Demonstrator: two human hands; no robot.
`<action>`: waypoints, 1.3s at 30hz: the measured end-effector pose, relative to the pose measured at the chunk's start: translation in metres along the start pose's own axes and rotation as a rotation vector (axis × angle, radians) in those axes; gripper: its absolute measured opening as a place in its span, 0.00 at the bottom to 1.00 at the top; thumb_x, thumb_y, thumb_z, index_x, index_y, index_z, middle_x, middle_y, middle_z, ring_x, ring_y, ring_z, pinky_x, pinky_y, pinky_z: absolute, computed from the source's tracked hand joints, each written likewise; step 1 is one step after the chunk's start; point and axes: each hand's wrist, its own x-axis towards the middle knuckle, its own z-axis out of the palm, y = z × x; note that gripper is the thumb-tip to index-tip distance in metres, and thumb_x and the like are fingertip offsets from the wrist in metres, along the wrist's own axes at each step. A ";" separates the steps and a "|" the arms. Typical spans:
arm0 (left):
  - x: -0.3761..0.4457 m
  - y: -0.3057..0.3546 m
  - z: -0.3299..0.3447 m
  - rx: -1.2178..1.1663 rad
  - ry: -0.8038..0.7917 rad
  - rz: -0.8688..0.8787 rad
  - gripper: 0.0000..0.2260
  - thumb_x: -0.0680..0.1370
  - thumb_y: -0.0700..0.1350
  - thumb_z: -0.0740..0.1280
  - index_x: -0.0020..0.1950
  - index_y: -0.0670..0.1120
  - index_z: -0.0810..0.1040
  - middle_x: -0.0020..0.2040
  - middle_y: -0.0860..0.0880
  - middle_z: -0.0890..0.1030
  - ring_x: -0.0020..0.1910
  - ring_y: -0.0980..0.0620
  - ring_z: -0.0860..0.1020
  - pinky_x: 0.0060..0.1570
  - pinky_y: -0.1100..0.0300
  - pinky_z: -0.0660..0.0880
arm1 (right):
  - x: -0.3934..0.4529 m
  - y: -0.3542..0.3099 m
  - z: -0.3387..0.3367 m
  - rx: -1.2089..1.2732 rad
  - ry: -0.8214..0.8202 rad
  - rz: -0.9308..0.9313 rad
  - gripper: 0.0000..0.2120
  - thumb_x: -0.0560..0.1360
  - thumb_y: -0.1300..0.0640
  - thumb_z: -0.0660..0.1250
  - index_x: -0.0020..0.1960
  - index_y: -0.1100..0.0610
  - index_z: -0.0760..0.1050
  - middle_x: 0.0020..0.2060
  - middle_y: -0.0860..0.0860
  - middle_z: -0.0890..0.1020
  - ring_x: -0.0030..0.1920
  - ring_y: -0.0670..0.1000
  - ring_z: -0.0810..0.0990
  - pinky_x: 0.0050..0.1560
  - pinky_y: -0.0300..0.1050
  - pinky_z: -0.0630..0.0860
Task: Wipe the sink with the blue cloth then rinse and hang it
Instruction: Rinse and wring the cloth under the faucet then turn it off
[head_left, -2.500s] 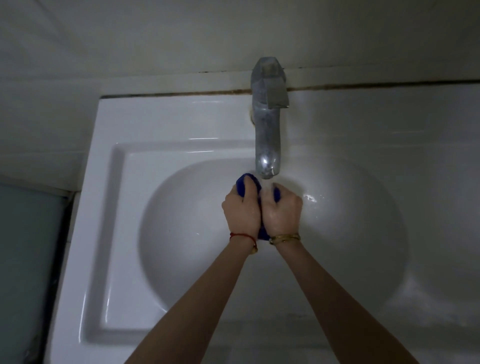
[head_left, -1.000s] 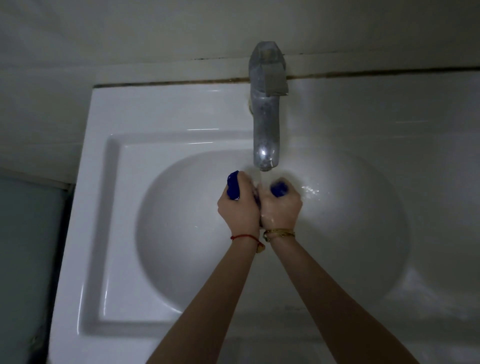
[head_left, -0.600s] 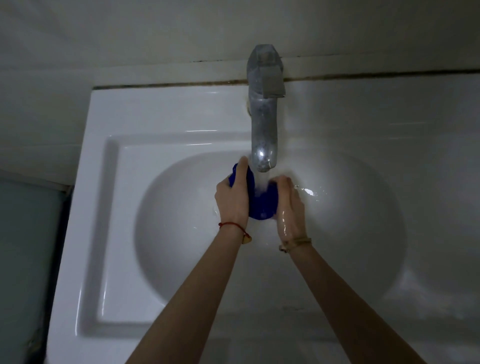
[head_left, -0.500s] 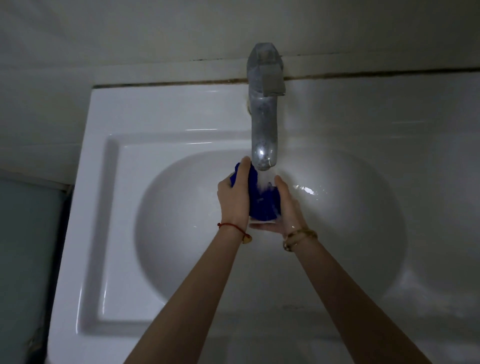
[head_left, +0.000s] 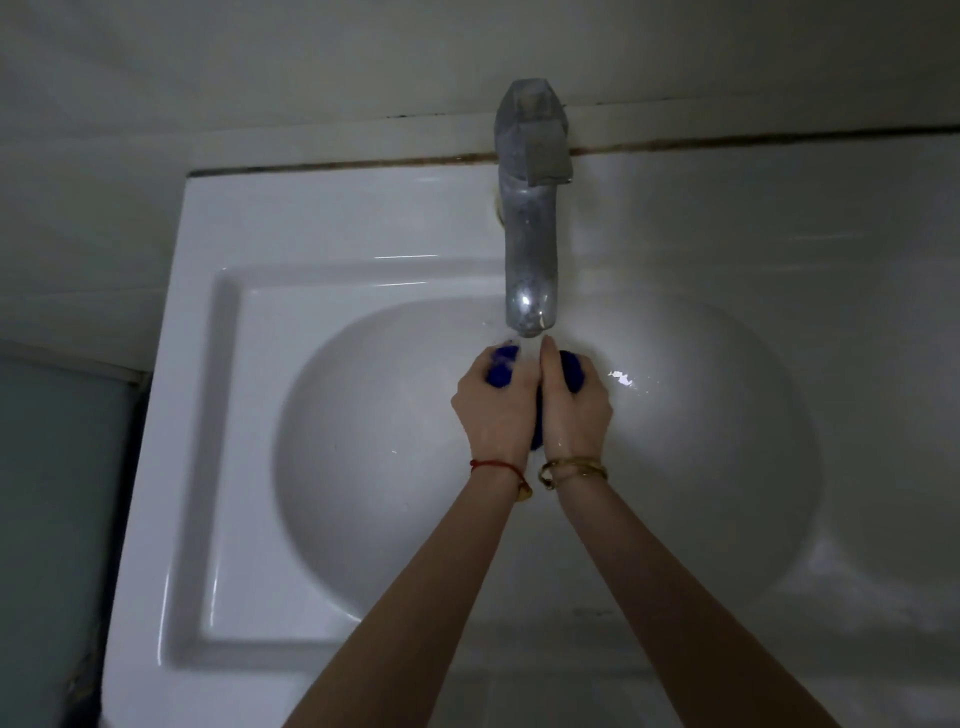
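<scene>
The blue cloth (head_left: 571, 370) is bunched up between the two hands, over the middle of the sink (head_left: 218, 467) and just below the mouth of the tap (head_left: 530, 249). Only small parts of it show: one lump sticks out above the left hand (head_left: 496, 410), another lump above the right hand (head_left: 574, 410), and a dark strip in the narrow gap between the palms. The hands are pressed side by side, both with fingers curled tight around the cloth, backs facing up. Water seems to fall from the tap onto the place where the hands meet, but the stream is faint. A bright wet spot shines on the bowl just right of the right hand. A red string (head_left: 496, 466) is around the left wrist and a gold bangle (head_left: 571, 467) is around the right wrist. The tap stands at the back edge of the sink, near the wall (head_left: 311, 67).
</scene>
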 end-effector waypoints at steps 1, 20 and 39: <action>0.000 -0.001 0.002 -0.024 0.032 0.015 0.14 0.77 0.45 0.70 0.33 0.48 0.71 0.30 0.53 0.75 0.28 0.62 0.71 0.34 0.67 0.72 | 0.001 -0.002 0.003 -0.053 0.024 -0.027 0.16 0.76 0.45 0.65 0.36 0.55 0.71 0.30 0.47 0.76 0.29 0.39 0.74 0.29 0.25 0.68; 0.013 -0.001 -0.001 -0.211 0.019 -0.092 0.07 0.79 0.41 0.65 0.42 0.49 0.75 0.37 0.55 0.78 0.34 0.61 0.75 0.39 0.62 0.74 | 0.015 0.006 -0.009 -0.088 -0.124 -0.572 0.06 0.75 0.57 0.59 0.42 0.60 0.71 0.34 0.48 0.75 0.34 0.43 0.75 0.37 0.33 0.71; 0.012 -0.002 0.013 -0.127 0.198 -0.090 0.18 0.75 0.38 0.68 0.29 0.46 0.64 0.25 0.53 0.67 0.27 0.57 0.64 0.31 0.63 0.66 | 0.016 -0.009 0.007 -0.159 0.012 -0.066 0.21 0.76 0.53 0.65 0.26 0.56 0.65 0.23 0.50 0.71 0.23 0.43 0.69 0.26 0.30 0.65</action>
